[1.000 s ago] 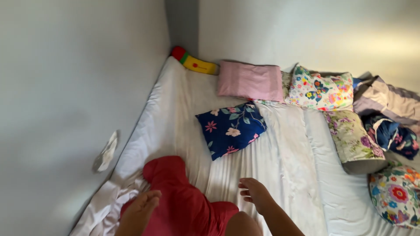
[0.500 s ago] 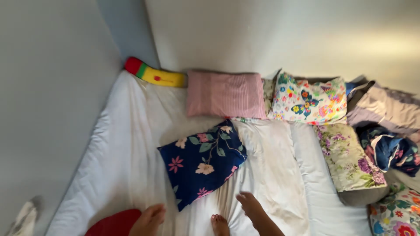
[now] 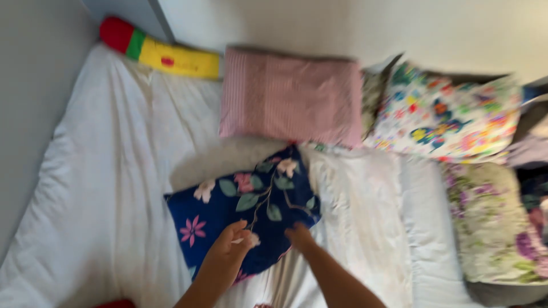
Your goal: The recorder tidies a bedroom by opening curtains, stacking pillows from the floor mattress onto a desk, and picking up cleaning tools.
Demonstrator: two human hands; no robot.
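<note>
Bed: white sheet [image 3: 103, 217] spreads across the whole mattress under us, rumpled, with a grey wall along the left edge.
Navy pillow: our blue floral pillow [image 3: 245, 208] lies near the middle of the sheet, its long axis running from lower left to upper right, the upper right corner pointing toward the pink pillow.
Left hand: our left hand [image 3: 225, 256] rests on the pillow's near edge, fingers curled down onto the fabric; blur keeps us from telling whether they pinch it.
Right hand: our right hand [image 3: 299, 235] touches the pillow's lower right corner, fingers drawn together; we cannot tell if they grip.
Pink pillow: striped pink pillow [image 3: 291, 97] sits just beyond, against the head wall.
Bolster: red, green and yellow bolster [image 3: 165, 51] lies in the far left corner.
Right side: bright flowered pillow [image 3: 451, 117] and pale floral pillow [image 3: 491, 222] line the right.
</note>
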